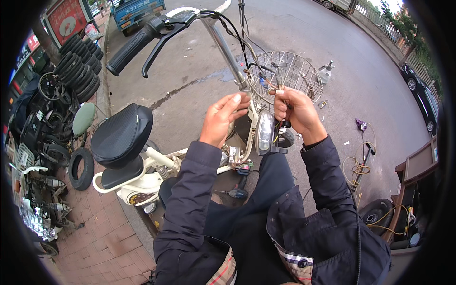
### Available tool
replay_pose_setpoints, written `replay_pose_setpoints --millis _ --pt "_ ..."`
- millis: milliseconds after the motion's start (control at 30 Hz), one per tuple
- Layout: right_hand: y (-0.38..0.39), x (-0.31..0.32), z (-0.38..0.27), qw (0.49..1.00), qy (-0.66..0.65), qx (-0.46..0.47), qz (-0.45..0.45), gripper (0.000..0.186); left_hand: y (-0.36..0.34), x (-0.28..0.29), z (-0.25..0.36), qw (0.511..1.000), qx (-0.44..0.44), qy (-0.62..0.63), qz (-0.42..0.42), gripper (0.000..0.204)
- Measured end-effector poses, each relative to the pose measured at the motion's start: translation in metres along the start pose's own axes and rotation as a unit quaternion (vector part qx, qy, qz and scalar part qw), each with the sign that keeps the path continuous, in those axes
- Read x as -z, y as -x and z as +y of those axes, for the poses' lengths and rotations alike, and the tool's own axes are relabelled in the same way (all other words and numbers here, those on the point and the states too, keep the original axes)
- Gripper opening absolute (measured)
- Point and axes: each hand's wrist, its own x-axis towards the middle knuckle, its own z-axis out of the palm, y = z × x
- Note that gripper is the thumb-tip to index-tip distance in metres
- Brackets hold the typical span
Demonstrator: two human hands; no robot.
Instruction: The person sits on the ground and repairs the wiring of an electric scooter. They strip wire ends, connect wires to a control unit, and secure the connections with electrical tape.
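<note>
In front of me stands a cream electric bike, its black handlebar grip (pixel 130 51) and brake lever (pixel 164 50) at the upper left. My right hand (pixel 299 111) pinches thin wires (pixel 280 76) between thumb and finger, just before the wire basket (pixel 301 71). To its left, my left hand (pixel 223 118) is closed, thumb against the fingers; whatever lies between them is hidden. Below and between the hands is a clear-lensed headlight (pixel 264 135) with a yellow wire beside it. Black cables (pixel 232 28) run down from the handlebar toward the wires.
The black seat (pixel 122 135) is to my left, beside a loose tyre (pixel 81 169) and stacked tyres (pixel 78 71). A cordless drill (pixel 237 190) lies low between my legs and the bike. Right of the basket stands a spray bottle (pixel 326 72); a yellow hose (pixel 357 173) lies farther right.
</note>
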Motion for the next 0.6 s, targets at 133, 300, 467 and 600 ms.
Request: replay_pose_setpoints --millis 133,300,467,600 --pt "0.000 -0.015 0.024 0.999 0.041 0.013 0.029 0.012 -0.036 -0.036 0.028 0.999 0.044 -0.002 -0.012 0.036" --pt "-0.001 -0.019 0.034 0.995 0.073 0.035 0.065 0.015 -0.049 -0.034 0.025 0.999 0.050 0.001 0.020 0.020" --pt "-0.002 -0.017 0.036 0.992 0.072 0.031 0.099 0.024 -0.045 -0.023 0.016 0.996 0.009 -0.036 0.082 0.023" --pt "-0.005 -0.018 0.043 0.991 0.093 0.041 0.093 0.024 -0.044 -0.018 0.013 0.995 0.002 -0.007 0.095 0.021"
